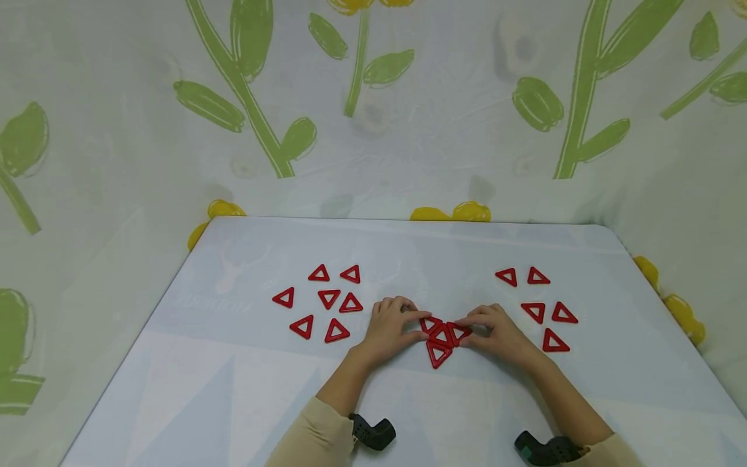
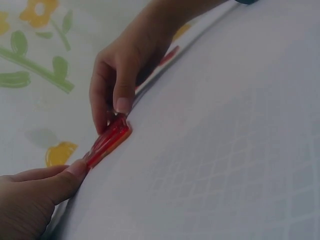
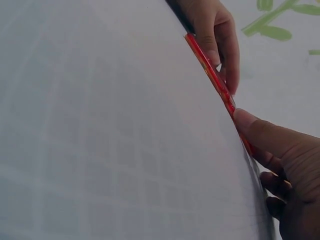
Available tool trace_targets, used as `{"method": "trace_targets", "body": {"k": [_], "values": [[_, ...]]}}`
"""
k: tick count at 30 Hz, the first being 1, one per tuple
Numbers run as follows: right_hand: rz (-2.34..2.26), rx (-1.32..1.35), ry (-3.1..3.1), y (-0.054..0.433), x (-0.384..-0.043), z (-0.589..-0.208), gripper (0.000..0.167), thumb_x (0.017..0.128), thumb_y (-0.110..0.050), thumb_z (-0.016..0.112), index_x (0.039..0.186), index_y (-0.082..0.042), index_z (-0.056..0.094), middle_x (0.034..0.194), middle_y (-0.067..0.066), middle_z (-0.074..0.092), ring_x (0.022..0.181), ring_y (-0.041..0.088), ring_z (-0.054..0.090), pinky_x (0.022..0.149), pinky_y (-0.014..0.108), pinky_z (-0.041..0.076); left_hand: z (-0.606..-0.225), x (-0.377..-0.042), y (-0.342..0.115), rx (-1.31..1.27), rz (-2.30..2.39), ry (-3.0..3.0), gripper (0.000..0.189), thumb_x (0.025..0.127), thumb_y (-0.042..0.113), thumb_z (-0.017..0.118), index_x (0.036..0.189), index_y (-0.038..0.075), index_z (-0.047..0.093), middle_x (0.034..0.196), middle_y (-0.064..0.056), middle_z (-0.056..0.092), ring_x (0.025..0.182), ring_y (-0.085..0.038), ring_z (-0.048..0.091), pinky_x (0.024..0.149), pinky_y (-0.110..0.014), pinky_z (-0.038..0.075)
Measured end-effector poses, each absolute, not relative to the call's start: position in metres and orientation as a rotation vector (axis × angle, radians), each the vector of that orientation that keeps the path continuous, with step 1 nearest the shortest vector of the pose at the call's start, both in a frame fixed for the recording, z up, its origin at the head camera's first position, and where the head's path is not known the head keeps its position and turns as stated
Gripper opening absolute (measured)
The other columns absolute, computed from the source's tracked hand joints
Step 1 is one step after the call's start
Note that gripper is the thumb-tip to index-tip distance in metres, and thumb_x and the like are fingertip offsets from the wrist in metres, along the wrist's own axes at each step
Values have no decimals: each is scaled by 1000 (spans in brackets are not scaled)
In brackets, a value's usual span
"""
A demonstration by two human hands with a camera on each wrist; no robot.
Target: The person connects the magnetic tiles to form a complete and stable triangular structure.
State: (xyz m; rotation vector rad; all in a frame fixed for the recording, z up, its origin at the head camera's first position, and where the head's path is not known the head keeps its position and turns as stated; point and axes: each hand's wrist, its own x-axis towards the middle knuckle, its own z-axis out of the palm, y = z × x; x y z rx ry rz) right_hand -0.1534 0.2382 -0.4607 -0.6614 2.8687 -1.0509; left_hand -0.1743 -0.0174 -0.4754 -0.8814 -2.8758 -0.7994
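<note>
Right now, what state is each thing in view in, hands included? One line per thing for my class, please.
Four middle triangles: flat, grouped closely together.
Seven triangles at left: flat, loose, apart.
Five triangles at right: flat, loose, apart.
Left hand: pinching the group's upper-left triangle.
Right hand: pinching the group's right-hand triangle.
Black wrist devices: worn, one per wrist.

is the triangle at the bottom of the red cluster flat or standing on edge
Flat: the head view shows this red triangle lying on the table, its whole outline visible from above.
</note>
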Motion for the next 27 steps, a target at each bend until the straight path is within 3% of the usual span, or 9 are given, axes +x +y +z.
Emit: {"method": "trace_targets", "body": {"k": [9, 21, 27], "values": [[-1078, -597, 2872, 243, -150, -460, 32, 76, -16, 78, 108, -11, 72, 100, 1, 63, 97, 20, 50, 75, 28, 48, -477, -174, -17, -868, -837, -2864, 39, 85, 42, 67, 122, 30, 64, 116, 2, 51, 109, -17, 42, 95, -41, 30], [-1174, -591, 2949, 256, -144, -463, 33, 74, -13, 79, 106, -10, 72, 98, -1, 62, 92, 5, 49, 73, 23, 48, -475, -173, -17, -830, -899, -2838, 38, 82, 39, 71, 118, 26, 66, 114, 1, 53, 108, -18, 44, 94, -40, 32], [-1196, -620, 2981, 254, -144, -468, 33, 74, -15, 80, 105, -9, 72, 96, 0, 64, 91, 10, 50, 72, 23, 46, -475, -173, -17, -813, -903, -2806, 40, 79, 40, 74, 115, 22, 67, 111, 0, 54, 105, -19, 46, 92, -39, 34]]}}
